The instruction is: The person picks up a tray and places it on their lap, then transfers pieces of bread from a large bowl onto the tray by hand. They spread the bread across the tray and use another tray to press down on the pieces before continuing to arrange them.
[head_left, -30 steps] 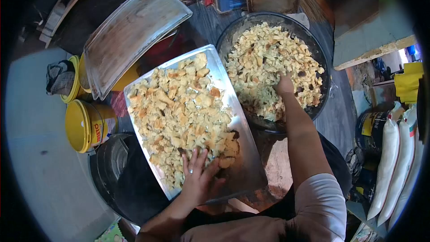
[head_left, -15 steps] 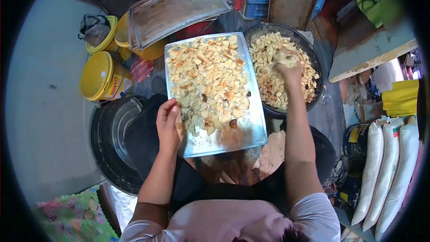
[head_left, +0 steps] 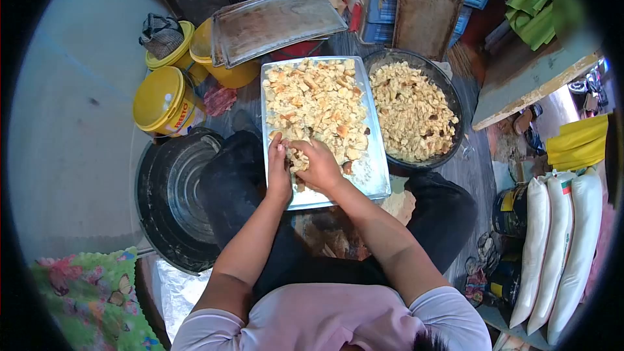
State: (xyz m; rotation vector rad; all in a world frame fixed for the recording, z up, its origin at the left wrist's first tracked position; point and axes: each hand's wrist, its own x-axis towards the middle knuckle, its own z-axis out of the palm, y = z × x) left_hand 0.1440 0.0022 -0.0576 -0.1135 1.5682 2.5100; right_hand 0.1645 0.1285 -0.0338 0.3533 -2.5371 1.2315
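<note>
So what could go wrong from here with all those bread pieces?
Spilling: the bread pieces reach close to the left rim of the tray, so a careless push might send some over.

Tipping: the left hand and right hand both work at the tray's near left part, so pressing hard there could tilt it.

Mixing: a dark piece near them could get mixed in unnoticed.

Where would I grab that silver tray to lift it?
Grip the tray midway along both long rims, coming from left and right. It is broad and shallow with raised edges, and loose pale pieces cover most of it, so opposite holds should keep it level.
</note>
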